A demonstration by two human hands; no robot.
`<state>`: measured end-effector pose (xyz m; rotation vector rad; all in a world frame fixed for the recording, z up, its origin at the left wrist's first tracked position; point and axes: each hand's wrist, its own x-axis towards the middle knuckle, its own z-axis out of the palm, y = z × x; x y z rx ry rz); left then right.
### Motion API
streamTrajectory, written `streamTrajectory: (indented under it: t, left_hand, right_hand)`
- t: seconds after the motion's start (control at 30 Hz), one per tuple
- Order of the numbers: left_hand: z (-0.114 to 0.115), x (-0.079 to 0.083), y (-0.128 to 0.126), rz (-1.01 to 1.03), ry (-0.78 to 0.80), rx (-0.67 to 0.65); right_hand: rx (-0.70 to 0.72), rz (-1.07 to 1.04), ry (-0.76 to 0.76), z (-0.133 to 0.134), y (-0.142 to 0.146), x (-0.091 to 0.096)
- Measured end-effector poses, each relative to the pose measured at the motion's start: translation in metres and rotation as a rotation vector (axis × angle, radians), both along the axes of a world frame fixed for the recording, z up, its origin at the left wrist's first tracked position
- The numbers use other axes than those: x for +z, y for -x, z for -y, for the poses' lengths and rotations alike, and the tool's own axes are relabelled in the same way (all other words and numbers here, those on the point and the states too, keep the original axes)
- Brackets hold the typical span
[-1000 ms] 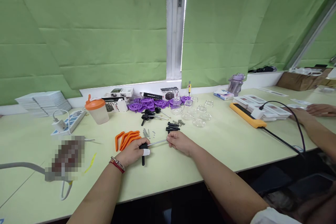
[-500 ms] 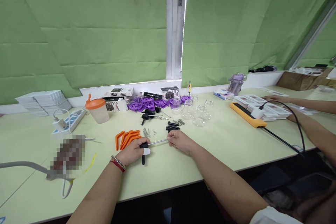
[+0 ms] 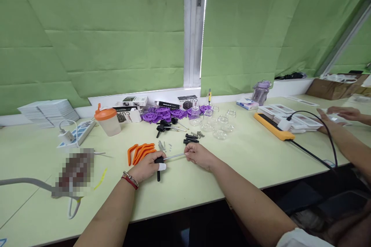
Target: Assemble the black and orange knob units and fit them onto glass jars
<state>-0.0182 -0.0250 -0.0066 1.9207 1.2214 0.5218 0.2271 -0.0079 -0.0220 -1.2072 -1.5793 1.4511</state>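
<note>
One thin silver rod (image 3: 174, 157), black T-handle (image 3: 158, 174), gripped by left hand (image 3: 146, 169), right hand (image 3: 198, 155).

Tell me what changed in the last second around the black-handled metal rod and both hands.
Only the co-worker's hands at the far right shifted: one reached out over the white trays, then drew back. The left hand still grips the black T-shaped handle of the thin metal rod; the right hand still pinches its other end.

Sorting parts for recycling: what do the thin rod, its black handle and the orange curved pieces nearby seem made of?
Thin silver rod: likely metal, bright sheen. Black T-shaped handle: probably plastic, matte. Orange curved pieces: apparently moulded plastic, uniform saturated colour.
</note>
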Motion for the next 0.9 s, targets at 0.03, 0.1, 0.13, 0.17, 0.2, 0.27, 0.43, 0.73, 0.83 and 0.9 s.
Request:
streamTrajectory:
  t: [0.03, 0.1, 0.13, 0.17, 0.2, 0.27, 0.43, 0.73, 0.83, 0.9]
  left_hand:
    - [-0.0004, -0.0007, 0.0003, -0.001, -0.005, -0.001]
    - [-0.0011, -0.0014, 0.0007, -0.008, -0.014, 0.001]
    - [-0.0012, -0.0014, 0.0007, -0.011, -0.015, 0.003]
    - [-0.0013, -0.0012, 0.0006, -0.012, -0.014, 0.004]
    - [-0.0013, -0.0008, 0.0005, -0.01, -0.012, 0.005]
    - [-0.0012, 0.0001, 0.0001, -0.001, -0.01, 0.007]
    - [-0.0005, 0.0008, 0.0, 0.01, 0.0, 0.002]
    - [-0.0005, -0.0001, 0.0003, 0.037, 0.023, -0.004]
    - [-0.0008, -0.0002, 0.0004, 0.026, 0.009, -0.009]
    - [-0.0009, 0.0001, 0.0003, 0.018, 0.003, -0.009]
  right_hand:
    - [0.004, 0.01, -0.004, -0.0004, 0.0001, -0.0007]
    - [0.004, 0.027, -0.004, -0.0015, 0.0002, -0.0024]
    - [0.002, 0.034, -0.001, -0.0021, 0.0003, -0.0032]
    - [-0.001, 0.04, 0.001, -0.0025, 0.0003, -0.0038]
    - [-0.003, 0.046, 0.002, -0.0029, 0.0003, -0.0042]
    - [-0.005, 0.059, 0.0, -0.0035, 0.0002, -0.0049]
    - [-0.002, 0.068, 0.0, -0.0049, 0.0002, -0.007]
    - [0.012, 0.027, -0.017, -0.0025, -0.0009, -0.0051]
    - [0.021, 0.035, -0.034, -0.0018, -0.0013, -0.0045]
    - [0.018, 0.043, -0.026, -0.0014, -0.001, -0.0042]
